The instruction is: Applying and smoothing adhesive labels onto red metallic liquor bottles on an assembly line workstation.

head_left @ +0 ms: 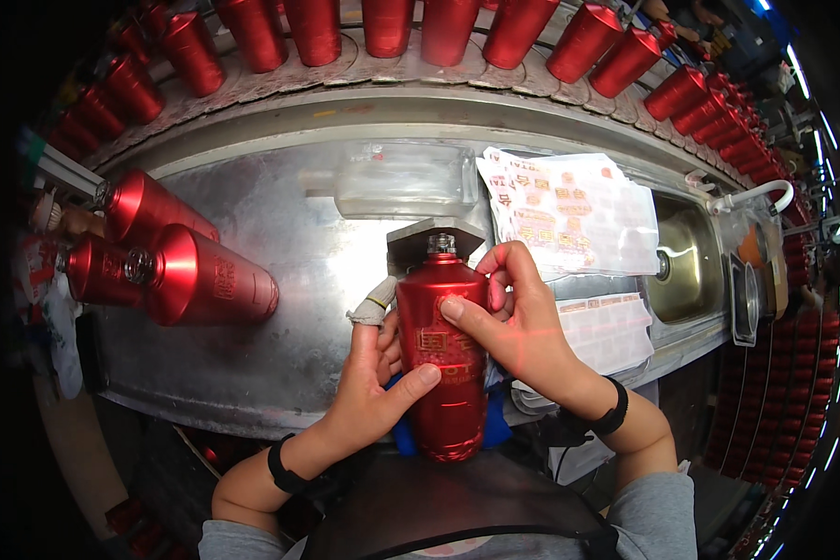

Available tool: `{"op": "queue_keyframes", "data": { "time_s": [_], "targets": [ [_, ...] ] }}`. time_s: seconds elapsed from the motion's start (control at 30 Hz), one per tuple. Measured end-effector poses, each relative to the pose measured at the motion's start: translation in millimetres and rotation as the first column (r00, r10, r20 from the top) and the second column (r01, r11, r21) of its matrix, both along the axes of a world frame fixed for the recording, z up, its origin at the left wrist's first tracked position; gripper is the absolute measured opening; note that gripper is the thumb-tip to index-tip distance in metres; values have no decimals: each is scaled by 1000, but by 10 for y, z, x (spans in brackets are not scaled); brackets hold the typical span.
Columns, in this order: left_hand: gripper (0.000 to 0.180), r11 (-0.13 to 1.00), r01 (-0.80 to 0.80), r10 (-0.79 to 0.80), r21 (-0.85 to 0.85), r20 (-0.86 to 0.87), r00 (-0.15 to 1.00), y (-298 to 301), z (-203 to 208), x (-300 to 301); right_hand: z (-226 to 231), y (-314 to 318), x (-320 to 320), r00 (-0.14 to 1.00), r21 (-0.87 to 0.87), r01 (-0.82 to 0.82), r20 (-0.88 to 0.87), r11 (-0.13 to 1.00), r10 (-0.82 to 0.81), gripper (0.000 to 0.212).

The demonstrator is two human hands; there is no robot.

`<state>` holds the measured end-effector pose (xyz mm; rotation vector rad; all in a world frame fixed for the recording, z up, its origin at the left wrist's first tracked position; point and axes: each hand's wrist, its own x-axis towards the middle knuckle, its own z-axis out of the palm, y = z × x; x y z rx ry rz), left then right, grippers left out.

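A glossy red bottle with a clear glass neck and gold characters on its front stands in front of me, its base toward my body. My left hand grips its left side, thumb laid across the front; a pale cloth cover wraps one fingertip. From the right, my right hand presses its thumb on the upper front, with the other fingers curled by the bottle's shoulder. Behind the neck is a grey angular holder, partly covered by the bottle. Thin red light lines fall on the bottle and my right hand.
Several red bottles stand at the left of the metal table. Printed transfer sheets and another stack lie right, beside a sink with a white tap. A clear tray sits behind. A conveyor carries bottles along the back.
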<state>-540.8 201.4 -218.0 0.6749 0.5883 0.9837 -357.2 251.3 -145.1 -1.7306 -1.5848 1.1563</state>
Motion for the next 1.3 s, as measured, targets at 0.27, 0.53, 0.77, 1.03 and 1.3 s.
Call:
{"op": "queue_keyframes", "data": {
  "time_s": [0.27,0.53,0.77,1.03,1.3],
  "targets": [
    [97,1000,1,-1,0,-2,1000,9,55,38,-72,-25,47,995,46,4,-95,999,1,45],
    [99,999,32,-32,0,-14,999,26,39,6,-48,-26,26,991,8,7,-132,1000,-6,47],
    [99,999,25,-25,-23,-5,1000,44,41,-8,-35,-30,-4,997,30,-30,-69,999,32,48],
    [99,999,21,-21,-42,-3,1000,82,24,-37,-63,31,-68,998,25,-2,-55,1000,4,49],
    [97,999,16,-16,-47,2,1000,115,11,-41,-84,82,-83,1000,55,-5,18,998,4,50]
  ]
}}
